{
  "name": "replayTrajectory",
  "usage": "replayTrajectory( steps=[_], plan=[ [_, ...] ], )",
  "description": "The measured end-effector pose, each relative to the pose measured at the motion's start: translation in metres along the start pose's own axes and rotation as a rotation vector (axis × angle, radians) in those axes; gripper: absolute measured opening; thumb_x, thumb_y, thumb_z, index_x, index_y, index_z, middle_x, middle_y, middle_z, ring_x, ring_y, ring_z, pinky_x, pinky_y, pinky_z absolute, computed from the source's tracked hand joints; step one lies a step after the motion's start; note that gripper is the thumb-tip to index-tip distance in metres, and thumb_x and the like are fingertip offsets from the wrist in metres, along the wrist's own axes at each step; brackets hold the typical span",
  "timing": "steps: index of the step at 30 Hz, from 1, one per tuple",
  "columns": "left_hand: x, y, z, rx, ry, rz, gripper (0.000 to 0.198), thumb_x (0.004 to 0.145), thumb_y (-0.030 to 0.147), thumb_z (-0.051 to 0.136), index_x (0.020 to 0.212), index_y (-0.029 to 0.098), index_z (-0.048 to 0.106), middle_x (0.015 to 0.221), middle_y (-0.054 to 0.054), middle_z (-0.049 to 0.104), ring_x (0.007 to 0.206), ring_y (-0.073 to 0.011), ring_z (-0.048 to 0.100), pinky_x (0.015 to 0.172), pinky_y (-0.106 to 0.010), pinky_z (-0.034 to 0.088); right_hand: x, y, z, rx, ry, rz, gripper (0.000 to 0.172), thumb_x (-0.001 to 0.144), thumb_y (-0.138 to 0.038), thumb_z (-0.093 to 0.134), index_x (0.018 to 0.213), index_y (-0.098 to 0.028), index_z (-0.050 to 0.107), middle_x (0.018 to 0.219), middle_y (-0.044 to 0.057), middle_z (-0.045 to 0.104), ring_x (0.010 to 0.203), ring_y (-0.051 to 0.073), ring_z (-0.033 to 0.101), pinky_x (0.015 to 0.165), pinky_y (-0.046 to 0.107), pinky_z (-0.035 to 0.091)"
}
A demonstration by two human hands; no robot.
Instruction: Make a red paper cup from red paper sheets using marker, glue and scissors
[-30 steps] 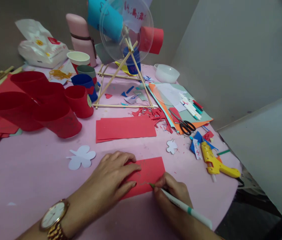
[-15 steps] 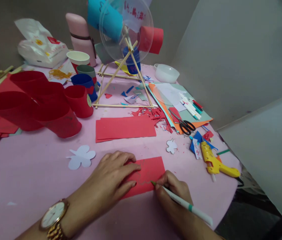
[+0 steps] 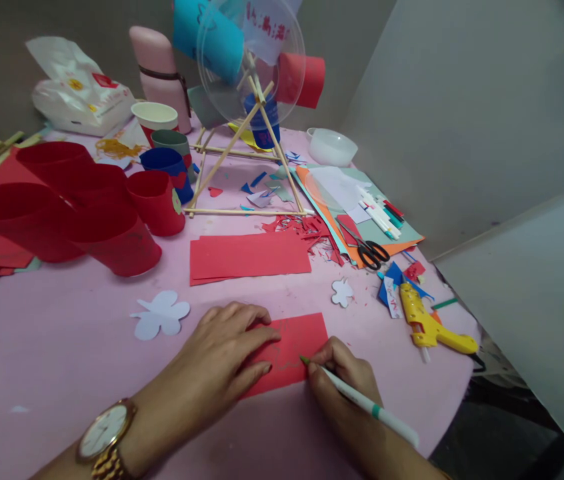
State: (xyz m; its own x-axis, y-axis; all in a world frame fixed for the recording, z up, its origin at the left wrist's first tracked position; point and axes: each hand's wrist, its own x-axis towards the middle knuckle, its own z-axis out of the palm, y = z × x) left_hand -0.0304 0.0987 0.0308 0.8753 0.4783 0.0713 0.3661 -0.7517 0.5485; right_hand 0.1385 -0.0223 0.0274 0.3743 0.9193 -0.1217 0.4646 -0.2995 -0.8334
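Note:
A red paper rectangle (image 3: 289, 347) lies on the pink tabletop in front of me, with faint drawn lines on it. My left hand (image 3: 232, 350) rests flat across its left part, fingers spread, covering that end. In my right hand (image 3: 345, 380) is a white marker pen (image 3: 357, 398) with a green tip and green band, held in a writing grip. The tip is at the paper, right of its middle. A white flower-shaped paper cutout (image 3: 162, 315) lies left of my left hand. A smaller white cutout (image 3: 343, 293) is beyond the paper to the right.
Red paper strips (image 3: 252, 257) lie behind the drawn sheet. Red paper cups (image 3: 112, 240) stand at left. A stick frame (image 3: 235, 147) holding a clear disc with cups rises at the back. Scissors (image 3: 372, 253), markers (image 3: 382, 217) and a yellow glue gun (image 3: 427, 323) lie at right.
The marker tip and my right hand have shifted slightly up and left over the red paper. My left hand stays on the sheet.

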Motion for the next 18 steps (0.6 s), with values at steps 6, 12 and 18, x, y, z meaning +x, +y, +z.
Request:
replayTrajectory(
  steps=[6, 12, 18],
  plan=[
    [-0.0002, -0.0015, 0.0017, 0.003, 0.002, 0.005, 0.027, 0.088, 0.022, 0.057, 0.113, 0.032, 0.057, 0.115, -0.001, 0.053, 0.106, -0.0219, 0.048, 0.089, -0.040, 0.035, -0.0001, 0.0051, 0.0019, 0.023, 0.002, -0.030, 0.008, 0.075, -0.023, 0.044, 0.067, -0.022, 0.045, 0.049, -0.009, 0.037, 0.042, 0.009, 0.033, 0.041, 0.021, 0.025],
    [-0.0002, -0.0003, 0.0006, 0.004, -0.003, -0.002, 0.027, 0.088, 0.023, 0.057, 0.113, 0.032, 0.058, 0.114, -0.001, 0.054, 0.105, -0.0224, 0.048, 0.089, -0.040, 0.036, 0.0010, 0.0052, 0.0031, 0.028, -0.007, -0.083, 0.007, 0.077, -0.022, 0.045, 0.069, -0.022, 0.046, 0.051, -0.009, 0.037, 0.042, 0.009, 0.036, 0.042, 0.021, 0.027],
    [-0.0011, 0.0003, 0.0005, 0.006, 0.003, 0.002, 0.027, 0.087, 0.021, 0.057, 0.112, 0.031, 0.059, 0.113, -0.001, 0.055, 0.103, -0.0221, 0.049, 0.087, -0.039, 0.036, 0.0018, 0.0047, 0.0044, 0.021, -0.004, -0.086, 0.008, 0.077, -0.022, 0.044, 0.069, -0.022, 0.046, 0.051, -0.008, 0.039, 0.042, 0.010, 0.036, 0.041, 0.021, 0.027]
  ],
)
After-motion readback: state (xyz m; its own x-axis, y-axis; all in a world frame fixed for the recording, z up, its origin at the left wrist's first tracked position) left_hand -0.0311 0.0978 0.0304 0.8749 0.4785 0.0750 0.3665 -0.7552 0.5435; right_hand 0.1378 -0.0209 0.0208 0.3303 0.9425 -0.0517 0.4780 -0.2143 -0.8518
